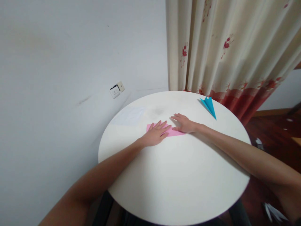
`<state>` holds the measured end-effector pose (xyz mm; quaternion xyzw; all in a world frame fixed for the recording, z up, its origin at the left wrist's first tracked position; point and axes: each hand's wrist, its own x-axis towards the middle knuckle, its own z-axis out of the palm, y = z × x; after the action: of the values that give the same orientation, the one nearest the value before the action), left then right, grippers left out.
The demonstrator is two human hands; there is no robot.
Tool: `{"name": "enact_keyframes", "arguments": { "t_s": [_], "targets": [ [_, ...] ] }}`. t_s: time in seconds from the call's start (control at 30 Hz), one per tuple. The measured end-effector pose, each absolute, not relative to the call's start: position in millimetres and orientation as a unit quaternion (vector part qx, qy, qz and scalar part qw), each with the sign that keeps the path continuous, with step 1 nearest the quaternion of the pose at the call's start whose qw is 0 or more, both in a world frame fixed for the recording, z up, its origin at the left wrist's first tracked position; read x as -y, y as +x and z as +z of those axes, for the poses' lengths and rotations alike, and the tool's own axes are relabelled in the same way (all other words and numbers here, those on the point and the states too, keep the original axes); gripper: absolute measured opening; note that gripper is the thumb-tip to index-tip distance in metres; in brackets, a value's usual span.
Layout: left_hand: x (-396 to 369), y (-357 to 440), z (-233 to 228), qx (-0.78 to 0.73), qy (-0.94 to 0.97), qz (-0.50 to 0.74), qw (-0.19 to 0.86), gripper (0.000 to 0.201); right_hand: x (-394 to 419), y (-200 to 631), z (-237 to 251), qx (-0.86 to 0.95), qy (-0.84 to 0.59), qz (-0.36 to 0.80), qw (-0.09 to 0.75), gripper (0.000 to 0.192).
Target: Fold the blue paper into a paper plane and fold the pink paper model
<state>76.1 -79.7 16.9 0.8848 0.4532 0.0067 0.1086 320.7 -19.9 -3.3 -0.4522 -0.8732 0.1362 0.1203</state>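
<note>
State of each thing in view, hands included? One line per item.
Left hand: open, fingers spread, palm down on the pink paper
Right hand: open, fingers spread, at the paper's right end
Pink paper: lying on the table, partly covered
Blue paper plane: folded, lying on the table
White sheet: lying flat
Wall socket: no plug in it
Curtain: hanging in folds

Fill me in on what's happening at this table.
A person's left hand lies spread on a pink sheet of paper on the round white table, while the right hand is at the sheet's right end. A folded blue paper plane lies farther right; a pale sheet lies farther left.
</note>
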Motion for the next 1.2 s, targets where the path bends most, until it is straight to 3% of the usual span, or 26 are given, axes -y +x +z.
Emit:
{"name": "enact_keyframes", "arguments": {
  "t_s": [0.37, 0.43, 0.53, 0.63, 0.9, 1.2],
  "targets": [
    [81.3, 80.6, 19.6, -0.483, 0.871, -0.001, 0.086, 0.069, 16.9, 349.1, 22.9, 0.887, -0.391, 0.244, 0.034, 0.118],
    [81.0, 80.6, 18.8, -0.485, 0.871, -0.003, 0.081, 0.069, 17.6, 345.1, 19.3, 0.893, -0.379, 0.233, 0.068, 0.106],
    [80.3, 80.0, 16.7, -0.483, 0.872, -0.001, 0.078, 0.068, 22.5, 328.8, 9.6, 0.883, -0.385, 0.195, 0.184, 0.072],
    [79.5, 79.3, 14.5, -0.481, 0.873, 0.007, 0.083, 0.07, 32.1, 308.9, 1.3, 0.872, -0.385, 0.163, 0.255, 0.06],
    [76.9, 78.8, 10.9, -0.511, 0.856, 0.011, 0.078, 0.077, 52.1, 297.4, 2.4, 0.919, -0.367, 0.097, 0.101, 0.061],
    [77.6, 79.7, 11.7, -0.583, 0.81, -0.005, 0.065, 0.091, 53.5, 297.9, 3.1, 0.923, -0.369, 0.086, 0.072, 0.059]
  ]
}}
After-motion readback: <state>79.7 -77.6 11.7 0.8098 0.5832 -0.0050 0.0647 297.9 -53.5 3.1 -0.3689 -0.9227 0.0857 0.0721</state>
